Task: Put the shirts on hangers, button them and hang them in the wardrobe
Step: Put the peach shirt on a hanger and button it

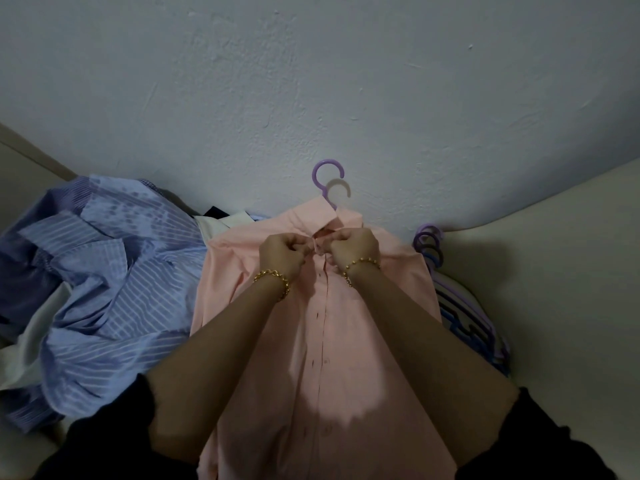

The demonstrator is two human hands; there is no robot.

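Head view, field notes. Left hand and right hand meet knuckle to knuckle just below the collar of the pink shirt. Both have their fingers curled in, each pinching an edge of the shirt front. The button itself is hidden between the fingertips, so I cannot tell whether it is through its hole. A gold bracelet sits on each wrist.

The shirt lies front-up on a pale surface and is already on a hanger, whose purple hook pokes out above the collar against the wall. Below the collar the placket runs down toward the camera. Buttonholes and a few buttons show along it, and they look unfastened (dim light, not certain).

Left of the collar is a rumpled heap of blue striped shirts, with a scrap of white cloth between heap and collar. Right of the collar, at the shirt's shoulder, is a stack of spare hangers, purple and blue.

Step in hand, by my reading: buttoning, at the topmost button. Next move calls for seating that button, then sliding both pinches down the placket to the next pair with the edges aligned. Hanging comes after; no wardrobe is in view.
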